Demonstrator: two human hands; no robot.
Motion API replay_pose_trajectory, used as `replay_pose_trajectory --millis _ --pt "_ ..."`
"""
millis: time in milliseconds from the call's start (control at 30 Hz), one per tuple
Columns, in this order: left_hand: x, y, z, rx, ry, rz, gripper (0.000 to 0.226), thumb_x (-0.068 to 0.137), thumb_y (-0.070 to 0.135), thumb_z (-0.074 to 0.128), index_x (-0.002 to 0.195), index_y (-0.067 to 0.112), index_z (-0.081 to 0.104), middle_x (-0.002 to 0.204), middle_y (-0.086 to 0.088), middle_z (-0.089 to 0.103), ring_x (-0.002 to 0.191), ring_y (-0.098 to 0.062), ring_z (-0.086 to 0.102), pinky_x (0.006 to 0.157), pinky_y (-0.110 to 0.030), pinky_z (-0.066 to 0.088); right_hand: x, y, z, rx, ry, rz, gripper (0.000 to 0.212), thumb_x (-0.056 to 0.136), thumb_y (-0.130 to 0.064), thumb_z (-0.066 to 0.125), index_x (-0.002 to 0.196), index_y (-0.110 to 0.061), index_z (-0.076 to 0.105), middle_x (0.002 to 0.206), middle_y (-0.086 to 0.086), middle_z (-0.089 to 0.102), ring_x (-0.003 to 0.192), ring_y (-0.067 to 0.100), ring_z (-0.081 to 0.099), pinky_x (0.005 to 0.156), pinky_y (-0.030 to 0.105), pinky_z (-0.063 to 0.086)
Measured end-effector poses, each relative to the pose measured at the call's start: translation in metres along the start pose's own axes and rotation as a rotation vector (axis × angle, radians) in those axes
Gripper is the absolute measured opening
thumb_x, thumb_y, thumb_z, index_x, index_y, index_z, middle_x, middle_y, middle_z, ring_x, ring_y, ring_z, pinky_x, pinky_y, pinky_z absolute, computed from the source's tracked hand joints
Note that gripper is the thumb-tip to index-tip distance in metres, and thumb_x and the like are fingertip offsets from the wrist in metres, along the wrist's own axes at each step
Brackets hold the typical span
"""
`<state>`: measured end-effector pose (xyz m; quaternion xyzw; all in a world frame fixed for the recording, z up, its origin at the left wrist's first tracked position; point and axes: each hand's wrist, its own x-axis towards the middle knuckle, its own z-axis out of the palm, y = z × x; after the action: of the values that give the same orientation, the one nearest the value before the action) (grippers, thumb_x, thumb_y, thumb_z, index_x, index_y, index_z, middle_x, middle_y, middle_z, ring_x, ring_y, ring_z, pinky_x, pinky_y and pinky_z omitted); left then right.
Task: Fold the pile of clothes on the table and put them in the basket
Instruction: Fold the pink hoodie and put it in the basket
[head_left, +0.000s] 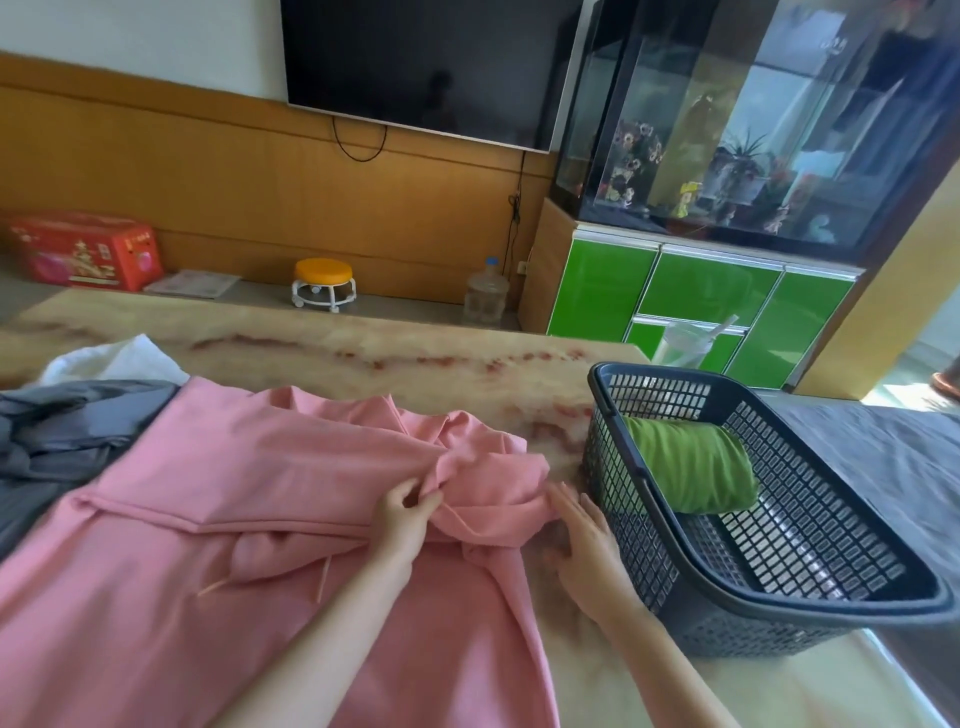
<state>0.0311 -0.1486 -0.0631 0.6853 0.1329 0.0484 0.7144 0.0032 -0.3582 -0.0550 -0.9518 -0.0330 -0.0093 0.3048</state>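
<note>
In the head view, a large pink hooded top of soft knit cloth (270, 467) is seen spread across the pale marble-patterned counter (363, 353), with its right part bunched just beside the dark plastic lattice basket (753, 631). A folded green cloth (696, 467) is already laid inside the basket. A crumpled grey garment (62, 431) and a white cloth (119, 358) are seen at the counter's left end, not yet folded.

The pink top is judged light, limp and quick to crease. It is expected to sag wherever it is not supported, so it is best taken at a seam, cuff or hem and laid flat before each fold. Its loose drawstrings may need tucking in.

The left hand (402, 512) is brought in from below, and its grip is closed on a ridge of the bunched pink cloth, pinched between thumb and fingers. The right hand (582, 535) is laid between top and basket with fingers nearly straight, its grip wide and empty, fingertips touching the cloth's edge.
</note>
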Motion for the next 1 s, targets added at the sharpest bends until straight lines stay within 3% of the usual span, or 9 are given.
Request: replay_pose_trajectory --millis 100,200,267,333,567,733,867,933,1000 --pt "0.006 -0.005 -0.011 -0.084 0.013 -0.121 0.02 0.083 0.003 0.066 0.103 0.006 0.066 0.086 -0.004 0.065 0.082 -0.02 0.059 0.079 -0.036 0.049 0.007 0.006 0.007 -0.087 0.137 -0.027 0.044 0.086 -0.01 0.061 0.127 -0.025 0.058 0.145 -0.008 0.042 0.144 0.018 0.018 0.113 0.034 0.025" --pt "0.012 -0.003 -0.013 -0.195 0.013 -0.162 0.028 0.085 0.005 0.064 0.113 0.001 0.063 0.089 -0.004 0.065 0.08 -0.017 0.061 0.078 -0.035 0.054 0.012 -0.004 -0.001 -0.078 0.289 -0.005 0.021 0.089 -0.023 0.062 0.108 -0.018 0.069 0.12 -0.004 0.065 0.131 0.019 0.044 0.098 0.032 0.04" --pt "0.011 0.01 -0.014 -0.321 0.007 -0.189 0.025 0.09 0.007 0.059 0.114 0.002 0.059 0.094 -0.005 0.064 0.077 -0.018 0.064 0.072 -0.032 0.058 0.009 -0.023 -0.016 -0.097 0.365 -0.037 0.015 0.091 -0.03 0.058 0.097 -0.019 0.067 0.091 -0.003 0.07 0.097 0.02 0.064 0.07 0.032 0.044" --pt "0.007 0.027 -0.018 -0.456 -0.035 -0.226 0.018 0.096 0.012 0.049 0.111 0.005 0.056 0.102 -0.01 0.061 0.069 -0.022 0.069 0.066 -0.034 0.059 0.006 -0.045 -0.033 -0.077 0.393 -0.089 0.018 0.091 -0.034 0.057 0.086 -0.018 0.063 0.07 -0.004 0.066 0.065 0.019 0.062 0.054 0.032 0.042" --pt "-0.021 0.047 -0.057 -0.417 -0.178 -0.45 0.047 0.095 0.046 0.043 0.106 0.005 0.062 0.075 -0.014 0.07 0.067 -0.028 0.066 0.059 -0.036 0.055 0.001 -0.125 -0.006 0.338 -0.008 -0.122 0.031 0.091 -0.017 0.056 0.06 -0.015 0.057 0.048 -0.007 0.052 0.043 -0.001 0.041 0.043 0.019 0.033" --pt "-0.022 0.03 -0.109 -0.118 -0.052 -0.454 0.044 0.079 0.041 0.069 0.11 0.01 0.064 0.099 -0.015 0.068 0.087 -0.03 0.064 0.074 -0.039 0.054 -0.031 -0.14 0.069 0.417 -0.491 -0.17 0.023 0.095 -0.021 0.043 0.091 -0.016 0.065 0.084 -0.001 0.061 0.075 0.009 0.054 0.07 0.033 0.053" --pt "-0.03 0.022 -0.131 0.032 -0.021 -0.355 0.045 0.072 0.002 0.076 0.114 0.008 0.061 0.11 -0.015 0.065 0.1 -0.029 0.06 0.083 -0.035 0.046 -0.042 -0.139 0.087 0.401 -0.495 -0.242 0.038 0.097 -0.016 0.043 0.131 -0.027 0.054 0.111 -0.009 0.065 0.089 0.003 0.054 0.089 0.026 0.045" --pt "-0.03 0.021 -0.136 0.105 -0.042 -0.302 0.049 0.07 -0.011 0.072 0.113 0.009 0.061 0.111 -0.012 0.063 0.104 -0.023 0.057 0.082 -0.027 0.043 -0.046 -0.139 0.084 0.43 -0.455 -0.27 0.035 0.096 -0.011 0.046 0.126 -0.023 0.06 0.097 -0.024 0.065 0.083 -0.006 0.054 0.086 0.02 0.045" --pt "-0.024 0.022 -0.139 0.156 -0.096 -0.268 0.059 0.062 -0.017 0.069 0.116 0.008 0.062 0.111 -0.009 0.063 0.105 -0.019 0.055 0.077 -0.02 0.044 -0.045 -0.137 0.071 0.535 -0.346 -0.23 0.033 0.093 -0.002 0.046 0.11 -0.02 0.068 0.086 -0.019 0.069 0.078 -0.003 0.061 0.076 0.018 0.047"
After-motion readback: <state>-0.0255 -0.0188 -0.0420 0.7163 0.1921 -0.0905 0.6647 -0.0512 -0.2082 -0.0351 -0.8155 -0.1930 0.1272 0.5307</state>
